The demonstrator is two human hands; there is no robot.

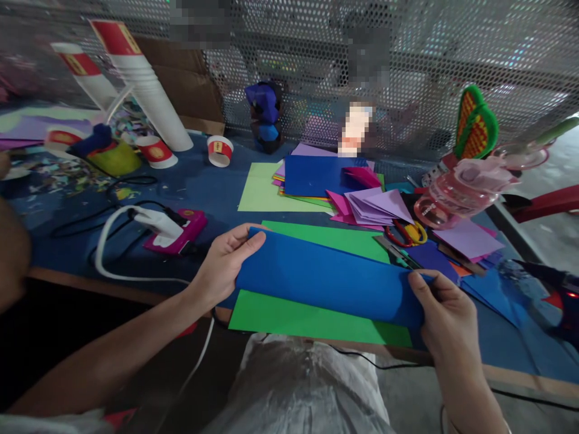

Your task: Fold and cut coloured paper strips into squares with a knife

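Stretched between my two hands is a long folded blue sheet (325, 277), apparently craft paper or foam. My left hand (230, 259) pinches its upper left corner between thumb and fingers. At the opposite end, my right hand (446, 307) grips the right edge, thumb on the near face. Beneath the blue sheet a green sheet (316, 316) lies on the blue tabletop, at the table's near edge. Scissors (407, 234) and a craft knife (393, 250) lie just beyond the right end of the blue sheet.
Stacked coloured sheets (316, 175) and folded purple pieces (377, 206) lie farther back. A pink power strip (181, 232) with cables sits left; stacked paper cups (147, 90) lean behind it. At right are a pink bottle (456, 196) and a glue gun (561, 295). A metal mesh (307, 72) stands behind.
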